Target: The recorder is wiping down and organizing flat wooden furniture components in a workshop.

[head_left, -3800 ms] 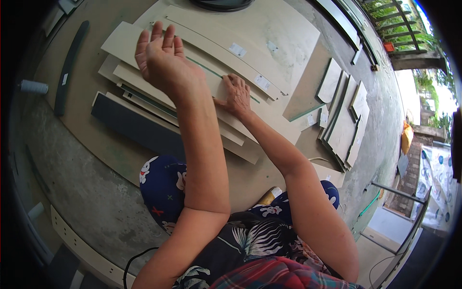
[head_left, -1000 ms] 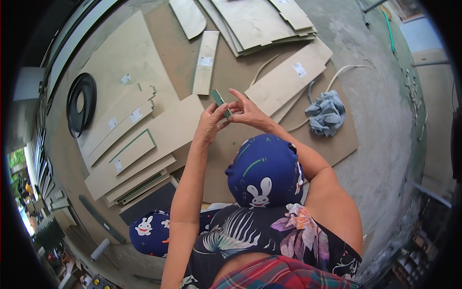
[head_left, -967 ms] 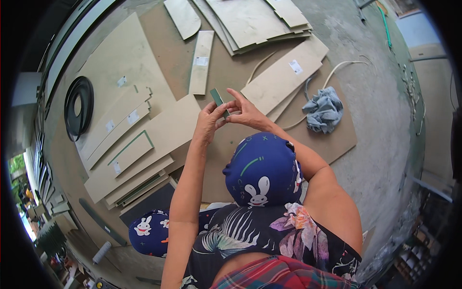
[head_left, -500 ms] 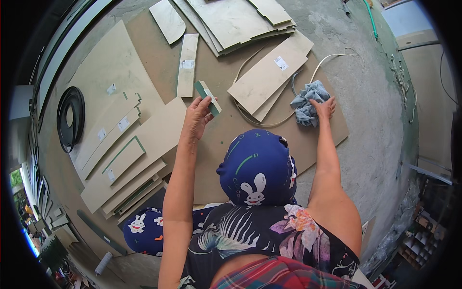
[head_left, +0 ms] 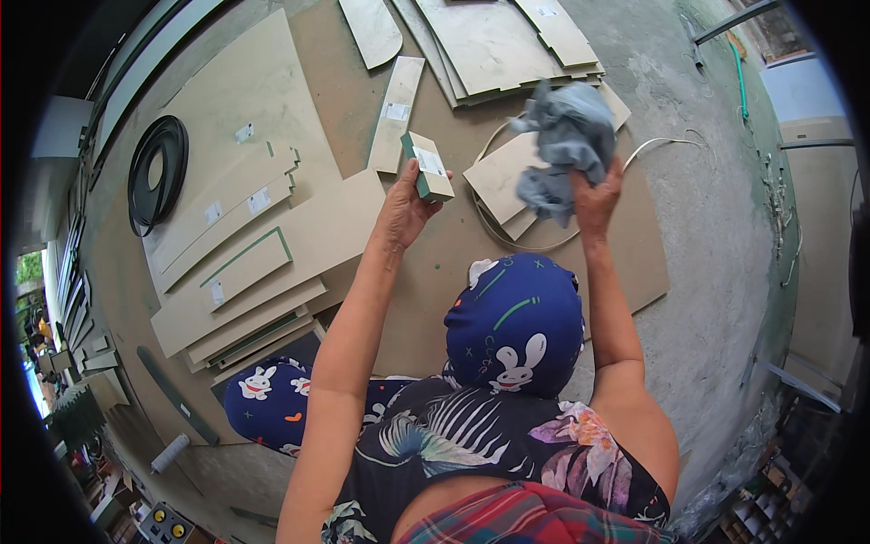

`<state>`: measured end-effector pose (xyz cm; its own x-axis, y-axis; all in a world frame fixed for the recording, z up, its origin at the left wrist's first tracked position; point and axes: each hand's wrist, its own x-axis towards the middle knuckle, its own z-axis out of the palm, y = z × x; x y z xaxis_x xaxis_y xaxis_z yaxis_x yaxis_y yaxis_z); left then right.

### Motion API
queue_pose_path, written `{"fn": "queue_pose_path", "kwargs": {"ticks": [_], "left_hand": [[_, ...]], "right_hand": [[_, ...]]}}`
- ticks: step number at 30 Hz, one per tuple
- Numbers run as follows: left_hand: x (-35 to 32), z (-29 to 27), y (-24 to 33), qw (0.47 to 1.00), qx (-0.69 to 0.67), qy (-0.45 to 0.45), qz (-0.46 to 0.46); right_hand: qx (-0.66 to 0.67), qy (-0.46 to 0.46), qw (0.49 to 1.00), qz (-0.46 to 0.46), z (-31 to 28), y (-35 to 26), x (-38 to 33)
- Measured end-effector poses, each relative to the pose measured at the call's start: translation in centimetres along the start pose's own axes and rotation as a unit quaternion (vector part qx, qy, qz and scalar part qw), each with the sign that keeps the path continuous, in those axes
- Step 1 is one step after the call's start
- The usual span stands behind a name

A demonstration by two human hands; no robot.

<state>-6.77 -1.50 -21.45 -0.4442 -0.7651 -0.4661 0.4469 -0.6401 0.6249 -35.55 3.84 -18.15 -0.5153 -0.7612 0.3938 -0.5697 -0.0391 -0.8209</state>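
Note:
My left hand (head_left: 406,207) grips a small rectangular board (head_left: 428,168) with green edges and a white label on its face, held up above the sheet on the floor. In my right hand (head_left: 596,198) is a crumpled grey-blue rag (head_left: 569,140), lifted and slightly blurred, to the right of the small board. Behind the rag lie larger pale panels (head_left: 501,170), which it partly covers. A narrow labelled panel (head_left: 397,113) rests just beyond my left hand.
Stacked cut panels (head_left: 245,258) spread at the left, near a coil of black edging strip (head_left: 159,175). More boards (head_left: 507,45) are piled at the far side. A pale strip (head_left: 666,141) loops over the brown sheet (head_left: 625,249) onto the concrete floor (head_left: 702,299).
My right hand has picked the rag up off the sheet and brought it left and farther away. My left hand has turned the small board, so its labelled face shows more.

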Motion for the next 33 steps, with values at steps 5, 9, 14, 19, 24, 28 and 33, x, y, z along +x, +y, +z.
{"fn": "queue_pose_path", "kwargs": {"ticks": [5, 9, 14, 19, 24, 28, 33], "left_hand": [[0.3, 2.2, 0.1, 0.999, -0.012, -0.008, 0.036], [-1.0, 1.8, 1.3, 0.999, 0.010, -0.041, 0.012], [-1.2, 0.0, 1.0, 0.995, -0.075, -0.029, -0.058], [-2.7, 2.1, 2.9, 0.991, -0.081, -0.106, -0.011], [-2.5, -0.1, 4.6, 0.986, -0.092, -0.136, 0.013], [-2.3, 2.2, 3.6, 0.998, -0.013, -0.002, 0.069], [-1.5, -0.8, 4.4, 0.968, 0.214, 0.052, 0.122]], "right_hand": [[0.121, -0.304, 0.939, -0.107, 6.8, -8.8, -2.3], [0.138, -0.317, 0.937, -0.047, 9.5, -10.2, -2.0], [0.083, -0.240, 0.964, -0.085, 12.9, -8.9, 0.9], [0.031, -0.136, 0.990, -0.007, 12.6, -3.3, 5.3], [0.214, -0.119, 0.969, -0.015, 10.0, -7.2, 4.7], [0.267, -0.285, 0.921, -0.010, 10.2, -11.0, -0.2], [0.361, -0.359, 0.857, 0.073, 8.3, -11.6, -1.0]]}}
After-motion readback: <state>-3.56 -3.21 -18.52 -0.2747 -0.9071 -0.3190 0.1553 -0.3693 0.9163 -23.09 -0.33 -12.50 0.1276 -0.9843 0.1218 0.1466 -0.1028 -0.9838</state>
